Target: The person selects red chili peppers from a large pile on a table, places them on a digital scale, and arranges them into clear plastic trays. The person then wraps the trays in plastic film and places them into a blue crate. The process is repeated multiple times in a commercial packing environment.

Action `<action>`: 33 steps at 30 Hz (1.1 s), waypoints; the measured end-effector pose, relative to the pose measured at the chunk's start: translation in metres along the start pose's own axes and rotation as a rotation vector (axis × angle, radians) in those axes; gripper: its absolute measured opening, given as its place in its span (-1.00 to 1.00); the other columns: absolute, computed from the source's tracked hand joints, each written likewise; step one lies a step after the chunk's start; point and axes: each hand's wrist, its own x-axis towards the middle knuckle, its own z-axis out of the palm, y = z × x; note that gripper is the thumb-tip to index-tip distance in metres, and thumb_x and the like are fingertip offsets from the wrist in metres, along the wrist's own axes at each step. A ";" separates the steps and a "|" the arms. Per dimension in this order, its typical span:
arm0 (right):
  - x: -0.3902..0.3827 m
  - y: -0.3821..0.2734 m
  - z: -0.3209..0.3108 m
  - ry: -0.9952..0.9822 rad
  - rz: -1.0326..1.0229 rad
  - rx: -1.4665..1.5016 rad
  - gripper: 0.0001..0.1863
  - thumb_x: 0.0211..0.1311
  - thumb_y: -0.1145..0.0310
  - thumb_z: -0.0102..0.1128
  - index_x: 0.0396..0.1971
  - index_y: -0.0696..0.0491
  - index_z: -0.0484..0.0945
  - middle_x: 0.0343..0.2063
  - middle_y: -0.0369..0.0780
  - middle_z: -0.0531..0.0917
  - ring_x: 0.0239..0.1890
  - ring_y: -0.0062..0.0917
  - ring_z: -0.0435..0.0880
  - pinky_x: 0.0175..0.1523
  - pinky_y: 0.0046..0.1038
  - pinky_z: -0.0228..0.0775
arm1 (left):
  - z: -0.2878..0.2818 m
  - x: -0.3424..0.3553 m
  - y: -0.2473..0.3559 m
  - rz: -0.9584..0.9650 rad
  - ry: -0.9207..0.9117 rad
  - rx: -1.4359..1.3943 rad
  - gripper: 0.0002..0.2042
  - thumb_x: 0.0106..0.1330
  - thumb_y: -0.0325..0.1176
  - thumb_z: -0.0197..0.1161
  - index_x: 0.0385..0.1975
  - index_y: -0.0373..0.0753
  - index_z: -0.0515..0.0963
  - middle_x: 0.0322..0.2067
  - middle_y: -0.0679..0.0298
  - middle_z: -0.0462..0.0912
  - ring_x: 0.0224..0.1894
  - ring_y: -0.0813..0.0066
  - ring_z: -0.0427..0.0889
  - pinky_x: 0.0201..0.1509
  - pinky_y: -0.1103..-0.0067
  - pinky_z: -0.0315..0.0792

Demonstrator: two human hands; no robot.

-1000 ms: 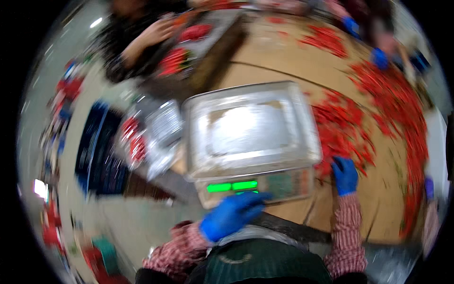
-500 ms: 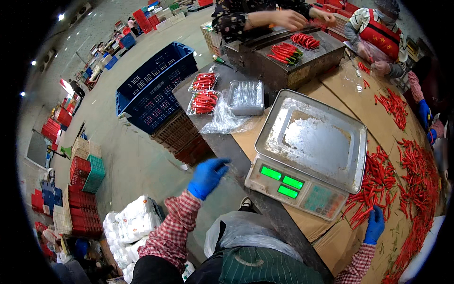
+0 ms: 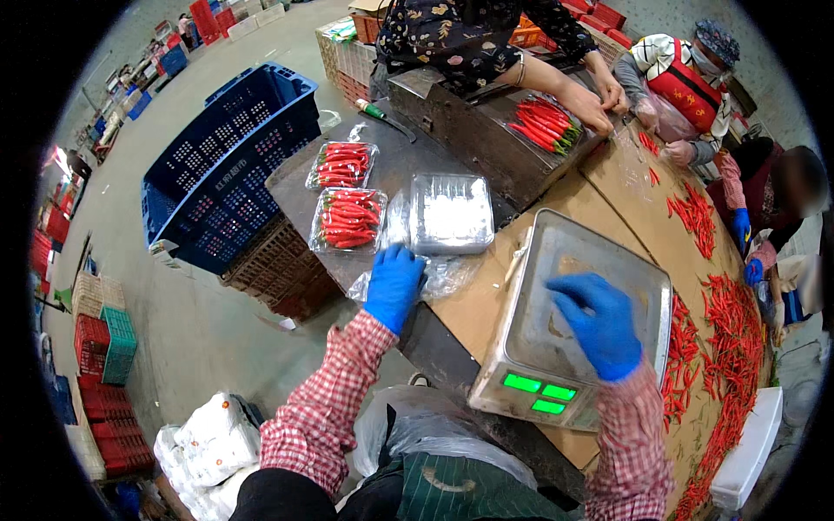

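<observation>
My left hand (image 3: 393, 288), in a blue glove, reaches over thin clear plastic film (image 3: 447, 276) at the table's left edge, fingers stretched forward and a little bent. Just beyond it are a stack of clear plastic trays (image 3: 452, 213) and two wrapped packs of red chilies, the nearer pack (image 3: 349, 219) and the farther pack (image 3: 343, 165). Over the metal pan of the weighing scale (image 3: 556, 260) hangs my right hand (image 3: 599, 326), also blue-gloved. Its fingers point left with the thumb apart, and I see nothing in them. Green displays glow on the scale's front.
Loose red chilies (image 3: 734, 347) spread along the table's right side. A curved knife (image 3: 387, 120) lies at the far left. Across the table, a person's hands (image 3: 599, 104) are beside chilies (image 3: 546, 123) on a metal box (image 3: 443, 113). A blue crate (image 3: 230, 165) stands left.
My left hand has moved forward to the plastic film beside the trays. My right hand has left the chili pile and come left over the scale. The view has shifted.
</observation>
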 end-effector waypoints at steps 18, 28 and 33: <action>0.158 0.055 0.145 -0.517 -0.373 -0.629 -0.85 -0.09 0.42 -0.02 -0.49 0.08 0.50 -0.47 -0.14 0.55 -0.41 -0.32 0.57 -0.39 -0.33 0.42 | 0.026 0.010 -0.003 -0.613 0.102 -1.022 -0.39 0.06 -0.50 0.15 0.15 -0.11 0.08 -0.27 0.21 0.41 -0.46 0.57 0.39 -0.37 0.64 0.34; 0.185 0.087 0.130 -0.258 0.177 -0.678 -0.82 -0.01 0.41 -0.08 -0.54 0.10 0.54 -0.53 -0.09 0.58 -0.47 -0.29 0.59 -0.43 -0.29 0.41 | 0.021 0.025 0.000 -0.414 0.132 -0.723 -0.44 0.11 -0.53 0.06 0.15 -0.11 0.09 -0.34 0.20 0.40 -0.45 0.49 0.37 -0.35 0.61 0.33; 0.185 0.082 0.119 -0.157 0.172 -0.614 -0.85 -0.09 0.39 -0.01 -0.57 0.08 0.55 -0.54 -0.05 0.56 -0.44 -0.20 0.57 -0.37 -0.26 0.41 | 0.010 0.033 0.008 -0.542 0.022 -0.725 -0.44 0.13 -0.50 0.06 0.16 -0.12 0.07 -0.47 0.25 0.39 -0.51 0.56 0.33 -0.39 0.63 0.32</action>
